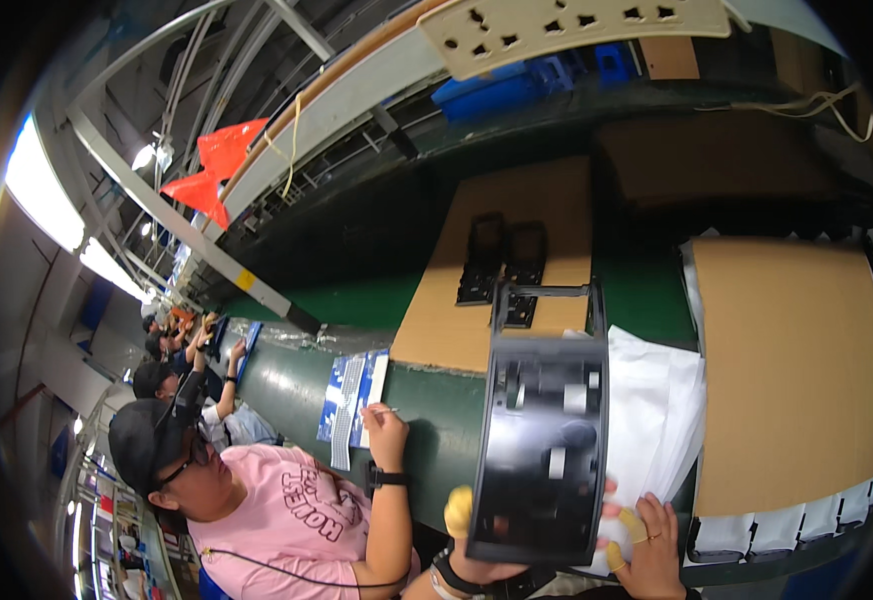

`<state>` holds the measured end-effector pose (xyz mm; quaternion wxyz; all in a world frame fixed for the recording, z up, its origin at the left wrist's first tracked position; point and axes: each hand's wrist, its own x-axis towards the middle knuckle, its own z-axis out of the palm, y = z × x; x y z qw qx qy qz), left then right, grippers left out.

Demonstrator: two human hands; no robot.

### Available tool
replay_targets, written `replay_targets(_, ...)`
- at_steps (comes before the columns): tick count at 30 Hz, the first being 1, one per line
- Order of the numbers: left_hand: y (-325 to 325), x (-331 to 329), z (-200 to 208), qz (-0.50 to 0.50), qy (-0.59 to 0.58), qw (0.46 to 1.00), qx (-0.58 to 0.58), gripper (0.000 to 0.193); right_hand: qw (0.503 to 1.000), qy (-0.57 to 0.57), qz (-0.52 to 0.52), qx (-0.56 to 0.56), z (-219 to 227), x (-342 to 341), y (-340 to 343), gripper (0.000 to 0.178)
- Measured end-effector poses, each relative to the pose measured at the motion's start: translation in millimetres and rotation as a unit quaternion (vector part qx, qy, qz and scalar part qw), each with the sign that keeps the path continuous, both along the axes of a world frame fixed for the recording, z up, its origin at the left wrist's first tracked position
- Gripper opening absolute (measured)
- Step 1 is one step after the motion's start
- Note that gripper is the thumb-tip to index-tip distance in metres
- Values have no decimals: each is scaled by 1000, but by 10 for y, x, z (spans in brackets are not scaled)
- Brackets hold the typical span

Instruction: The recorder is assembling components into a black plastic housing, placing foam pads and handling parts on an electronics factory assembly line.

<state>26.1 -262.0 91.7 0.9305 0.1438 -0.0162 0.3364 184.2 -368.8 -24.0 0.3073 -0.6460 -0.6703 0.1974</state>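
A black plastic housing [542,440] with a curved, glossy panel and an open frame at its far end stands in front of me. My left hand [472,545] grips its near end; the thumb, in a yellow finger cot, shows at the left edge, and fingertips show past the right edge. My right hand [652,550] is beside the lower right corner, fingers apart and wearing yellow finger cots. White sheets or pouches [652,400] lie under and beside that hand. Two smaller black housings [484,260] rest on a brown cardboard sheet [447,320] farther off.
At right, a cardboard-topped stack [797,380] has white-wrapped parts along its edges. To the left, a co-worker in a pink shirt [277,510] handles a blue-and-white sheet [352,400] on the green bench [437,410]. A socket strip [577,30] runs overhead; a metal post [207,240] slants at left.
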Motion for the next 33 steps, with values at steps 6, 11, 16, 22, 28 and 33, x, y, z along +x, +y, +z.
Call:
replay_targets(6,241,256,360,109,215,963,123,74,1000,4,-18,0,-33,12,3,47)
replay_targets(11,249,273,274,105,196,968,118,73,1000,7,0,-2,-34,17,1,45)
replay_targets(16,228,265,254,91,156,976,125,73,1000,10,6,-6,-7,36,-2,46)
replay_targets(22,127,246,254,87,113,985,100,81,1000,12,12,13,23,33,-7,46)
replay_targets(28,-51,212,342,96,152,978,110,85,999,15,7,36,-15,28,-43,46)
replay_targets(33,-84,232,339,95,17,995,29,79,999,7,13,32,-33,22,-52,46)
